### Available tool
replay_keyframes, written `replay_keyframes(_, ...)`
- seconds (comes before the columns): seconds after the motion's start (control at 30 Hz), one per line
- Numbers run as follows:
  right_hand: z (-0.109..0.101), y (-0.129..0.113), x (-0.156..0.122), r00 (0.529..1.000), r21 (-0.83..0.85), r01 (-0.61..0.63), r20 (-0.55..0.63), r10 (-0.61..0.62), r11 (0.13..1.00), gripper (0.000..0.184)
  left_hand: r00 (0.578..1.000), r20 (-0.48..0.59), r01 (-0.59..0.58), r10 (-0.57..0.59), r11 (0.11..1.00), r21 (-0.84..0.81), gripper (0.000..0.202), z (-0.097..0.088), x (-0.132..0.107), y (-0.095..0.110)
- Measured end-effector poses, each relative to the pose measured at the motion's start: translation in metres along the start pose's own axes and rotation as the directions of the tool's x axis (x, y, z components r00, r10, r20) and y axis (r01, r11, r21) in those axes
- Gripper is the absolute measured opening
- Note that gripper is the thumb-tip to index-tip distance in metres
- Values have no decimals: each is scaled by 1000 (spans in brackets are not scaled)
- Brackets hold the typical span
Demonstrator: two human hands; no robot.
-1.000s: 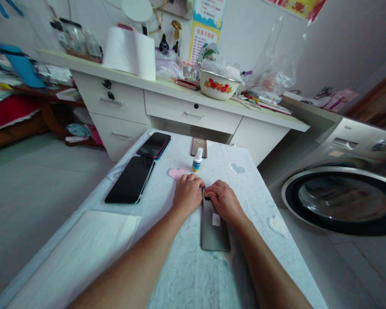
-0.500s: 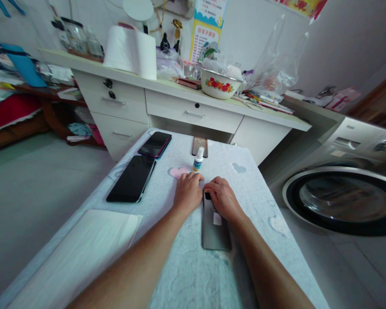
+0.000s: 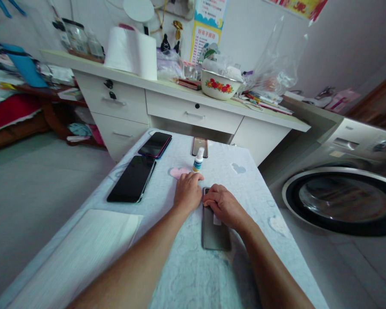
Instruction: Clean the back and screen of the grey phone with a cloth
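A grey phone (image 3: 214, 234) lies back up on the pale blue table cover (image 3: 193, 274), with a small white sticker on it. My left hand (image 3: 187, 194) rests curled against the phone's upper left edge, fingers closed. My right hand (image 3: 223, 206) lies on the phone's upper part, fingers bent and pinched near its top; whether they hold anything is hidden. A small white spray bottle (image 3: 198, 160) stands just beyond my left hand, beside a pink heart-shaped pad (image 3: 177, 172).
Two black phones (image 3: 132, 179) (image 3: 155, 144) lie at the table's left, a gold phone (image 3: 200, 146) at the far edge. White paper sheets (image 3: 83, 249) lie near left. A white desk (image 3: 167, 92) with drawers stands beyond, a washing machine (image 3: 341, 189) to the right.
My right hand has slid back down the grey phone towards me, uncovering its top end. The left hand has stayed in place.
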State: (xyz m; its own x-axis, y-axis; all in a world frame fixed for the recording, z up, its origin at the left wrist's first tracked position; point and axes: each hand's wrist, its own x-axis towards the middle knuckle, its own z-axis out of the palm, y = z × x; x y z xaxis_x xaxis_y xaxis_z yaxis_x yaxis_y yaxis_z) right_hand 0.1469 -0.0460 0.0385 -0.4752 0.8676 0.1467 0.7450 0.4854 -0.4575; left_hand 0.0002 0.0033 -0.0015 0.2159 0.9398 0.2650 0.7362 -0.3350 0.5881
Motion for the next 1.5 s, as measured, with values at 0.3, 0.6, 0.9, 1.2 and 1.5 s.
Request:
replay_keyframes(0.3,13,2,13,978,-112,-130,-180,108,985,23,1000,-5,-3,3,999,37,28,0,-1,1)
replay_keyframes(0.6,13,13,13,952,-152,-222,-248,180,963,23,995,77,-68,63,995,69,33,-1,-3,3)
replay_keyframes(0.9,8,23,7,922,-126,-318,-271,275,940,20,991,87,-108,103,993,52,27,-4,-4,5)
replay_keyframes(1.2,5,22,2,949,-70,-252,-215,232,965,17,995,60,-89,85,994,68,13,-2,-5,5)
replay_keyframes(1.5,-6,14,-7,990,88,-102,-84,109,991,19,995,49,-86,83,994,72,12,0,-5,5)
